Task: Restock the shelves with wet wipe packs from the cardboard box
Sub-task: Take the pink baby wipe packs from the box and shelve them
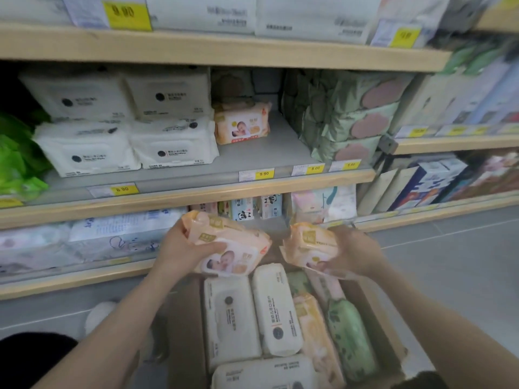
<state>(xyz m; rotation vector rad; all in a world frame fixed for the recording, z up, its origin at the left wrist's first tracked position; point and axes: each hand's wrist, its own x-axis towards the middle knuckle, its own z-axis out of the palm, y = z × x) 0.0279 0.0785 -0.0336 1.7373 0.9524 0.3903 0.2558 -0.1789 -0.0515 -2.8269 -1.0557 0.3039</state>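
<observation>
My left hand (pixel 182 248) grips an orange wet wipe pack with a baby picture (pixel 236 248), held above the cardboard box (pixel 376 327). My right hand (pixel 354 251) grips a second orange pack (pixel 309 242) beside it. Both packs hang in front of the lowest shelf. The box below holds several packs: white ones (pixel 233 318), an orange one (pixel 317 332) and a green one (pixel 351 338). On the middle shelf (pixel 266 153) one matching orange pack (pixel 243 124) stands at the back of a gap between white packs (pixel 174 147) and green packs (pixel 345 119).
Yellow price tags (pixel 264 174) line the middle shelf's front edge. More packs fill the top shelf (pixel 224 49) and the bottom shelf (pixel 84 273). Bright green packs (pixel 16 161) sit at far left. A second shelf unit with boxed goods (pixel 438 181) stands at right, over grey floor (pixel 463 256).
</observation>
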